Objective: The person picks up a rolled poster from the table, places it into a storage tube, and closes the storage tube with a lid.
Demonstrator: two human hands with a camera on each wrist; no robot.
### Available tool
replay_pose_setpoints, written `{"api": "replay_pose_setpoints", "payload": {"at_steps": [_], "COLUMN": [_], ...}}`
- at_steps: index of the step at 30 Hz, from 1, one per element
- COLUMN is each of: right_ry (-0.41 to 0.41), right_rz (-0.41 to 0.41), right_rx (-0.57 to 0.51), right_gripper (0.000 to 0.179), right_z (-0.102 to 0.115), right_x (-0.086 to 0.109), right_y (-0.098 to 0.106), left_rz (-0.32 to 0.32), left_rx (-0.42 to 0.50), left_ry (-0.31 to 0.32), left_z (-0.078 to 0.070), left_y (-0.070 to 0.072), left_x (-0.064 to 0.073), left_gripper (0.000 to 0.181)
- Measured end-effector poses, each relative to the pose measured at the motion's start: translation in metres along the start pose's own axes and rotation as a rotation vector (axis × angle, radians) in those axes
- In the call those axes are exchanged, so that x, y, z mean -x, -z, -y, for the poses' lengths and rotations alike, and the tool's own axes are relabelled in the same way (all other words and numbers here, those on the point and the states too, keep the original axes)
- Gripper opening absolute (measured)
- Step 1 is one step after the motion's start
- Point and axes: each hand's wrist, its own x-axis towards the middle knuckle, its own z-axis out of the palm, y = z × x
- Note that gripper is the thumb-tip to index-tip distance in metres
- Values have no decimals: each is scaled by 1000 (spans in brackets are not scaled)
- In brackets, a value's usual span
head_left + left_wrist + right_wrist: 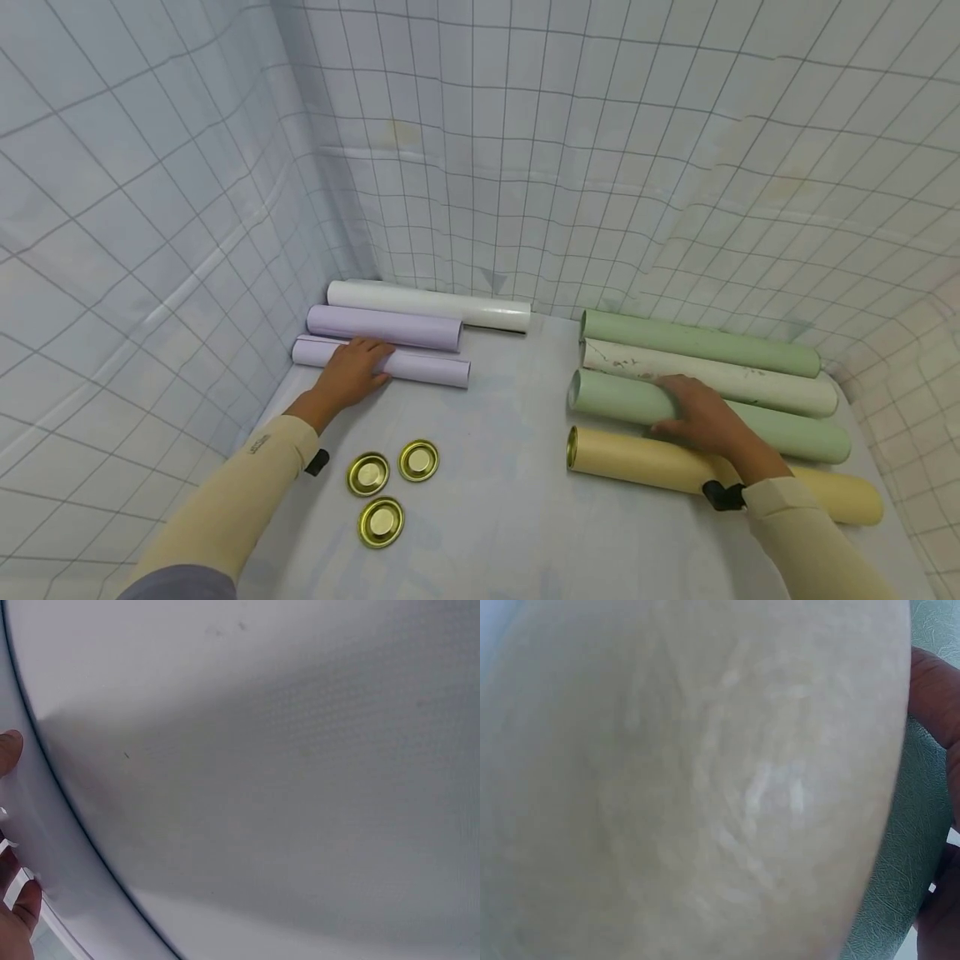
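In the head view my left hand point(349, 373) grips the front lavender roll point(429, 369), thumb on the near side and fingers over the top. A second lavender roll point(390, 325) lies just behind it, then a glossy white roll point(495, 312). On the right side, my right hand point(699, 414) holds the front green roll point(618, 397) around its middle, its forearm passing above a tan roll point(630, 457). In the right wrist view that tan roll point(705, 787) fills most of the picture, with the textured green roll point(900, 870) under my fingers.
Three shallow gold lids, a right one point(418, 460), a left one point(368, 474) and a front one point(381, 522), lie at front left. Behind the held green roll are a floral-patterned roll point(712, 375) and another green roll point(697, 342). Gridded sheet walls point(480, 167) enclose the white surface point(510, 517).
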Motion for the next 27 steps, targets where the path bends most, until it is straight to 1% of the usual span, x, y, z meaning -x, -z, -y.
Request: {"api": "replay_pose_setpoints", "payload": {"at_steps": [3,10,14,18,22,27], "right_ry": [-17,-34,-48,-49,-48,-48], "right_rz": [-3,-4,2,-14,-27,-44], "right_rx": [-24,-51,-56,-50,-46,-42], "right_gripper": [78,77,77,76,75,75], "right_z": [0,1,2,3,5,7], "right_x": [1,4,6,8,10,10], "right_y": [-1,0,0,0,0,1], "left_rz": [-11,-9,-38,-74,-99,-110], "left_rx": [8,12,24,18,18,50], "left_ry": [-8,-20,-33,-50,-47,-31], "left_z": [0,0,-2,-3,-4,-8], "left_y": [0,-1,-1,-3,-2,4], "left_x": [1,4,6,8,10,11], "left_gripper": [49,50,50,49,49,49]}}
